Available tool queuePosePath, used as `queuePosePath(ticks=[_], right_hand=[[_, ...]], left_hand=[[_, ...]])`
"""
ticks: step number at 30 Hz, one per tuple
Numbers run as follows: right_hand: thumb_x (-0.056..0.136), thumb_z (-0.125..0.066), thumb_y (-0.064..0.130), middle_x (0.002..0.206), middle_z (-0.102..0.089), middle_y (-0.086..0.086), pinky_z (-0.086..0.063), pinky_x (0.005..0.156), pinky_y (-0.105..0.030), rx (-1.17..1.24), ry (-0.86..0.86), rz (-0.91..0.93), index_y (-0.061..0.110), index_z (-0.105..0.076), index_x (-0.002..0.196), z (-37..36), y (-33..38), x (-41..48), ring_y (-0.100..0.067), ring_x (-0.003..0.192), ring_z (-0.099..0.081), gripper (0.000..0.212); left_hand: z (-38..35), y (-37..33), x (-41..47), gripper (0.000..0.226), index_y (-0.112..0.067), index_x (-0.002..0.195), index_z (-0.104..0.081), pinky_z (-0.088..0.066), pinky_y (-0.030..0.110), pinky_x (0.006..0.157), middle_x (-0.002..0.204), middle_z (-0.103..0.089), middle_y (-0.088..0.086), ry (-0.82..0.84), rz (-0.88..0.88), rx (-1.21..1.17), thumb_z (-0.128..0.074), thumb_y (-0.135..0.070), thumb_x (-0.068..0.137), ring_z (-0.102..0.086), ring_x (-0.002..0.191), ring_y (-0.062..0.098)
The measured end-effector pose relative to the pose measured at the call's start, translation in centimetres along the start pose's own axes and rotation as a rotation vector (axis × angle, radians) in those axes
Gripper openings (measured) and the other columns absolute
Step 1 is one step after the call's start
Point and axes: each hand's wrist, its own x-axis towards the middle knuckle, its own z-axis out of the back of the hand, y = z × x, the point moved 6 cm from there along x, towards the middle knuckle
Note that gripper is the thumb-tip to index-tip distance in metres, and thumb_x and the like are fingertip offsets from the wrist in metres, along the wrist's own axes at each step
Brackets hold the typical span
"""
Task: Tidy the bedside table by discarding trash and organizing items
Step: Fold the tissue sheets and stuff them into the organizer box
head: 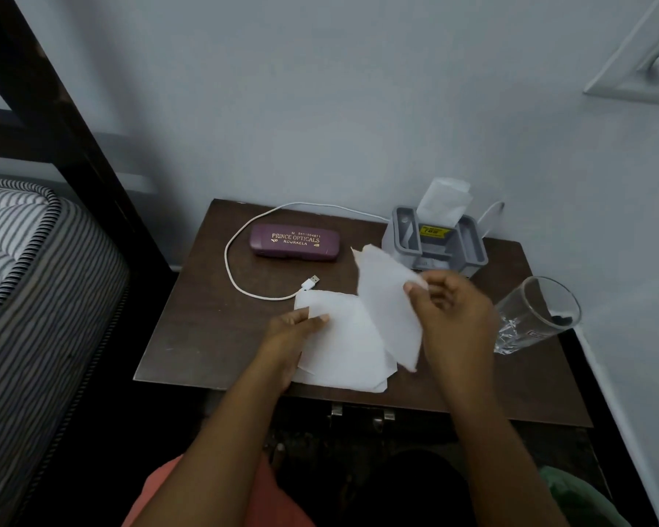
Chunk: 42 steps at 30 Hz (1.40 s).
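Pinching the far left corner of the flat tissue sheets, the left hand is holding them at the near middle of the table, its thumb and fingers closing on the paper's edge. The sheets are lying overlapped, with their near edge reaching almost to the table's near rim. The right hand is gripping the raised tissue sheet between thumb and curled fingers at the sheet's right edge. This sheet is standing tilted above the right part of the flat sheets; whether its lower end is touching them cannot be told. A purple spectacle case with gold lettering is lying on the far middle of the table. A white cable is looping round the case's left end, and its USB plug is resting just beside the far left corner of the flat sheets. A grey tissue holder is sitting at the far right of the table against the wall, with a white tissue sticking up from it. A clear glass is standing at the table's right edge, near the right hand; a small dark item is showing inside it, too unclear to identify. A striped mattress and dark bed frame are occupying the left side.
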Motion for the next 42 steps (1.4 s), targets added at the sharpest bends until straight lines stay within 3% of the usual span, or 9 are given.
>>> queuePosePath(ticks=[6, 9, 14, 22, 26, 29, 33, 37, 42], right_hand=[[0.082, -0.063, 0.006, 0.081, -0.066, -0.002, -0.051, 0.061, -0.032, -0.429, 0.093, 0.487, 0.013, -0.065, 0.092, -2.1, 4.2, -1.8, -0.02, 0.069, -0.062, 0.012], [0.061, -0.075, -0.003, 0.069, -0.061, -0.002, -0.041, 0.041, -0.021, -0.662, 0.206, 0.611, 0.014, -0.06, 0.084, -6.2, 1.7, -4.3, -0.021, 0.052, -0.059, 0.033], [0.042, -0.087, 0.003, 0.061, -0.057, 0.003, -0.034, 0.035, -0.018, -0.755, 0.313, 0.702, 0.019, -0.063, 0.076, -9.9, -1.4, -6.9, -0.011, 0.045, -0.053, 0.045], [0.055, -0.082, 0.007, 0.074, -0.062, 0.001, -0.043, 0.046, -0.019, -0.675, 0.291, 0.766, 0.018, -0.063, 0.082, -11.1, -2.7, -7.6, -0.012, 0.057, -0.057, 0.035], [0.069, -0.072, 0.011, 0.075, -0.061, 0.002, -0.044, 0.055, -0.024, -0.701, 0.297, 0.758, 0.02, -0.063, 0.08, -11.1, -2.7, -7.7, -0.014, 0.062, -0.057, 0.016], [0.086, -0.052, 0.026, 0.087, -0.066, 0.007, -0.046, 0.069, -0.024, -0.616, 0.391, 0.616, 0.023, -0.065, 0.089, -10.4, -2.6, -7.8, -0.011, 0.077, -0.06, 0.014], [0.087, -0.054, 0.042, 0.105, -0.065, 0.017, -0.042, 0.093, -0.02, -0.18, 0.245, 0.175, 0.029, -0.066, 0.104, -5.1, -3.7, -5.9, 0.002, 0.1, -0.057, 0.024], [0.082, -0.061, 0.037, 0.127, -0.054, 0.01, -0.042, 0.09, -0.018, 0.419, 0.103, -0.346, 0.029, -0.049, 0.127, 0.1, -5.9, -3.0, -0.001, 0.115, -0.051, 0.048], [0.055, -0.07, 0.069, 0.136, -0.053, -0.013, -0.032, 0.111, -0.047, 0.986, 0.458, -0.83, 0.013, -0.05, 0.13, -2.3, -6.0, -4.6, -0.029, 0.127, -0.049, 0.096]], left_hand=[[0.1, 0.0, 0.2, 0.028, 0.001, 0.109, -0.066, -0.05, 0.044, 0.091, 0.105, -0.07, 0.018, -0.061, -0.052, 0.064, -0.065, -0.005, 0.082, -0.064, 0.088, 0.028], [0.3, 0.2, 0.4, 0.024, 0.0, 0.108, -0.066, -0.052, 0.041, 0.084, 0.099, -0.07, 0.018, -0.069, -0.036, 0.035, -0.061, -0.004, 0.085, -0.064, 0.083, 0.028], [0.1, 0.2, 0.4, 0.029, -0.015, 0.089, -0.072, -0.055, 0.024, 0.061, 0.069, -0.074, 0.0, -0.011, -0.023, 0.077, -0.047, 0.0, 0.09, -0.067, 0.065, 0.015], [0.0, 0.1, 0.3, 0.038, -0.012, 0.089, -0.07, -0.052, 0.02, 0.058, 0.071, -0.074, -0.002, 0.005, -0.023, 0.08, -0.034, -0.003, 0.094, -0.064, 0.068, 0.014], [0.1, 0.3, 0.2, 0.034, -0.014, 0.094, -0.067, -0.049, 0.027, 0.065, 0.092, -0.071, 0.006, -0.018, 0.044, -0.017, -0.042, -0.038, 0.097, -0.066, 0.08, 0.018], [0.0, -0.1, 0.2, 0.036, -0.012, 0.096, -0.069, -0.052, 0.035, 0.08, 0.096, -0.072, 0.008, -0.039, 0.023, -0.009, -0.059, -0.045, 0.086, -0.066, 0.088, 0.022], [-1.3, -2.7, -0.8, 0.018, -0.012, 0.067, -0.061, -0.039, 0.024, 0.057, 0.072, -0.057, 0.011, -0.071, -0.21, 0.198, -0.066, -0.016, 0.084, -0.048, 0.066, 0.02], [-4.1, -5.6, -3.9, 0.017, -0.012, 0.072, -0.061, -0.038, 0.025, 0.058, 0.077, -0.059, 0.011, 0.103, -0.238, 0.204, -0.061, -0.02, 0.087, -0.05, 0.07, 0.022], [-7.1, -8.3, -9.0, 0.021, -0.007, 0.097, -0.064, -0.054, 0.029, 0.071, 0.09, -0.07, 0.014, 0.372, -0.155, -0.028, -0.06, -0.023, 0.085, -0.063, 0.079, 0.023]])
